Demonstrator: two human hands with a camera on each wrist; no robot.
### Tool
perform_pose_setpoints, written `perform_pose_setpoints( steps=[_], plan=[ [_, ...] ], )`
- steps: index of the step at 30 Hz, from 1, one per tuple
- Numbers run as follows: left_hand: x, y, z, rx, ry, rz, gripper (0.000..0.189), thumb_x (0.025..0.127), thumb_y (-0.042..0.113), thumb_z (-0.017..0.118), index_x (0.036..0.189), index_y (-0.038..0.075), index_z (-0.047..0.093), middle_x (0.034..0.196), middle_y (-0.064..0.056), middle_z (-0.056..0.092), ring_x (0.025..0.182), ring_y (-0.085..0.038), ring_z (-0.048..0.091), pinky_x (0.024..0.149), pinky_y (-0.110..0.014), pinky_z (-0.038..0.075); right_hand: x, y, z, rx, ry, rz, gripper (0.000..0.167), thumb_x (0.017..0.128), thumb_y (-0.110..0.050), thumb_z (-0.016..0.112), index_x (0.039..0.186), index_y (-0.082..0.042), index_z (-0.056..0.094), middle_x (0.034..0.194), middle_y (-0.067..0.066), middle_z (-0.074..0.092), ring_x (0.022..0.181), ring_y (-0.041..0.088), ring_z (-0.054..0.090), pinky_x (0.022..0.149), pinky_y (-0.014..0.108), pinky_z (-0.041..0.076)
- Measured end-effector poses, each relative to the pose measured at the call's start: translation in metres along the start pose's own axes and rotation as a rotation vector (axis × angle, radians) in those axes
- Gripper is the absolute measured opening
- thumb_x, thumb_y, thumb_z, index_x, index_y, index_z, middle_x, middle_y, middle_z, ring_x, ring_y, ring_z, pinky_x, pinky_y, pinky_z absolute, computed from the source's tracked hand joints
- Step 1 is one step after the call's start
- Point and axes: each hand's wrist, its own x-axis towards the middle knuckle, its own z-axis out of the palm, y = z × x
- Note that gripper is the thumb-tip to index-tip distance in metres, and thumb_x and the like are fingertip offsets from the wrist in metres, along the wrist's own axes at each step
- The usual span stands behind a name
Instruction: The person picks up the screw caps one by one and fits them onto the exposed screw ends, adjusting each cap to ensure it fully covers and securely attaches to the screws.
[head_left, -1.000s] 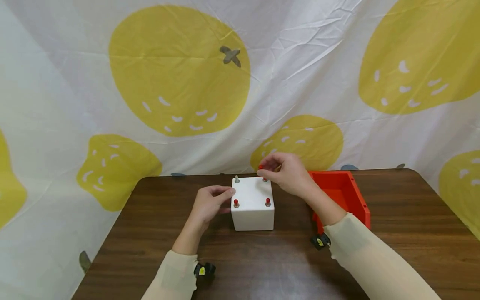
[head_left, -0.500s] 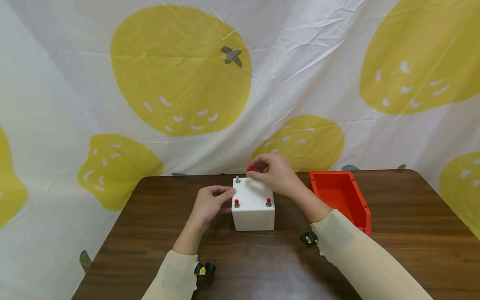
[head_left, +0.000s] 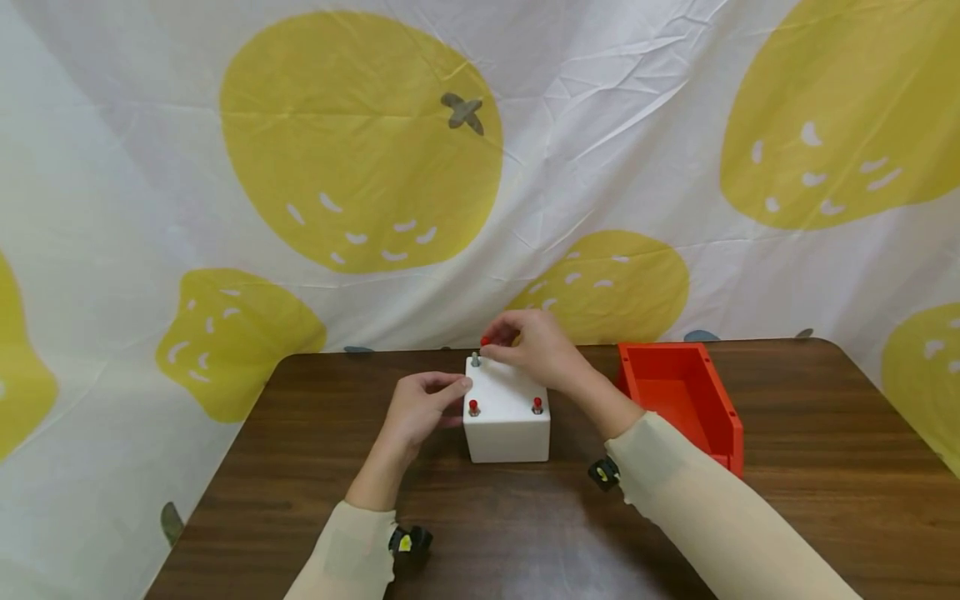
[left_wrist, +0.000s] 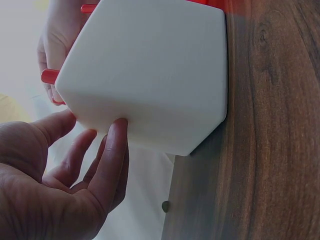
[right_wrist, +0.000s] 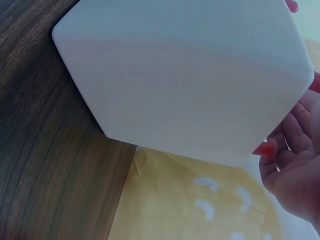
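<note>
A white box (head_left: 506, 437) stands on the table with metal studs at its top corners. Red caps cover the front left stud (head_left: 473, 407) and front right stud (head_left: 537, 405). Bare metal shows on the back left stud (head_left: 475, 360). My right hand (head_left: 536, 348) pinches a small red cap (head_left: 485, 341) just above and right of that bare stud. The back right corner is hidden behind this hand in the head view; a red cap (right_wrist: 263, 148) shows near it in the right wrist view. My left hand (left_wrist: 65, 175) touches the box's left side with thumb and fingertips.
An open red bin (head_left: 675, 400) stands right of the box, partly behind the right forearm. The brown wooden table (head_left: 517, 533) ends just behind the box, where a white cloth (head_left: 360, 308) with yellow fruit prints hangs.
My right hand has moved left with the red cap, from the back right corner to beside the bare back left stud. The left hand and box stay in place.
</note>
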Motion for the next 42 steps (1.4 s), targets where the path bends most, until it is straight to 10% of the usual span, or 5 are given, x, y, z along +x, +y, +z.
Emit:
perform_pose_setpoints(
  steps=[42],
  plan=[
    [-0.002,0.000,-0.001,0.008,-0.008,0.006,0.031,0.100,0.023,0.079,0.118,-0.002,0.077,0.120,-0.016,0.072,0.096,-0.024,0.074,0.080,-0.044,0.067,0.013,0.004,0.017,-0.010,-0.105,0.016,0.012,0.092,-0.013,0.085,0.100,-0.006,0.079,0.088,-0.002,0.075,0.082,0.012,0.068,0.074,0.030,0.059]
  ],
)
